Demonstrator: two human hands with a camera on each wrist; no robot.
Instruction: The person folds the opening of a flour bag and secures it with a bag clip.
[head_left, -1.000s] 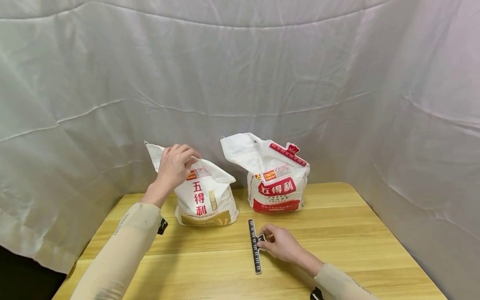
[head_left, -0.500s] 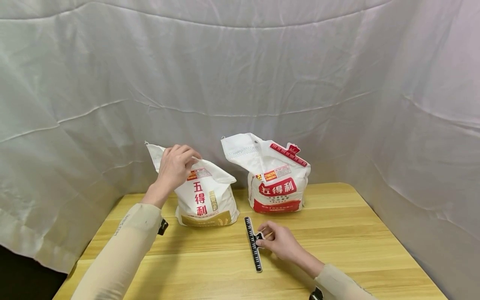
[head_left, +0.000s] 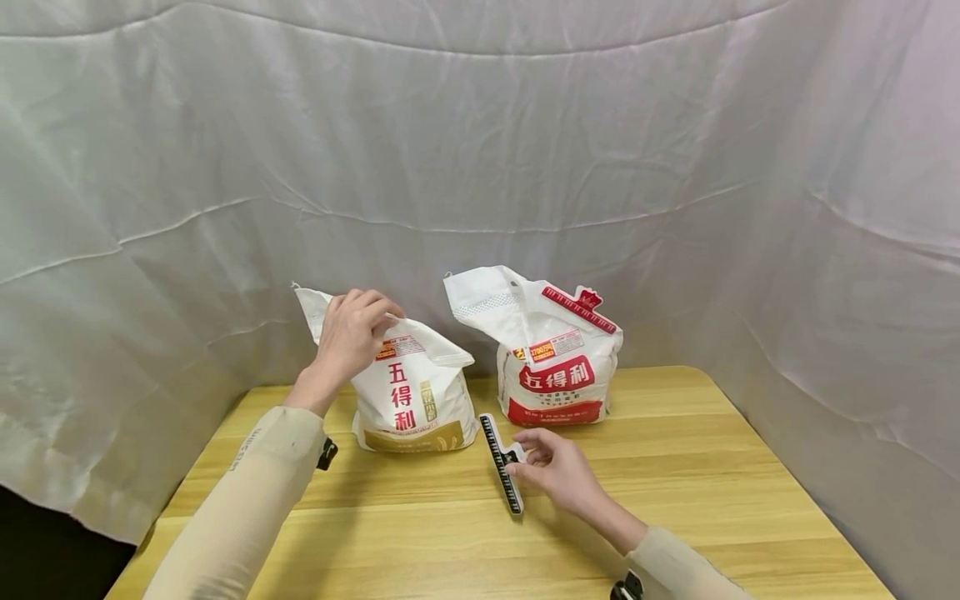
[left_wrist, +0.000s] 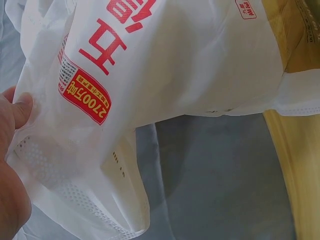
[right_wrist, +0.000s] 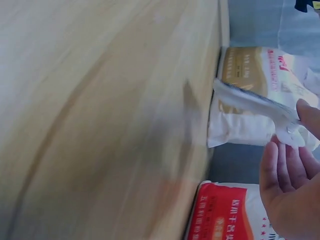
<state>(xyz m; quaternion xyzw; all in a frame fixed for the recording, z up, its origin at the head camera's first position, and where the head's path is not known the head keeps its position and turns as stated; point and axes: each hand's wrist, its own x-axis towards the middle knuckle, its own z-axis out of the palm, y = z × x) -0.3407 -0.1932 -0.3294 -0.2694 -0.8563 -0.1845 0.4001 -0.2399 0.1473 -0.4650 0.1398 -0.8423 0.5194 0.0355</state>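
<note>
My left hand grips the top of a white flour bag with red characters and a gold band, standing on the left of the table. In the left wrist view the thumb pinches the bag's folded white top. My right hand pinches a long bag clip with a black and white piano-key pattern by its handle. In the right wrist view the clip is lifted above the table, between thumb and fingers. It hangs tilted, right of the gold-banded bag.
A second flour bag with red bands stands at the back right. A red piano-key clip sits across its folded top. The wooden table is backed by a grey curtain that also runs along the sides.
My right hand has raised the black and white clip off the table and moved it slightly away from me, toward the left bag. The left hand has stayed on the bag's top.
</note>
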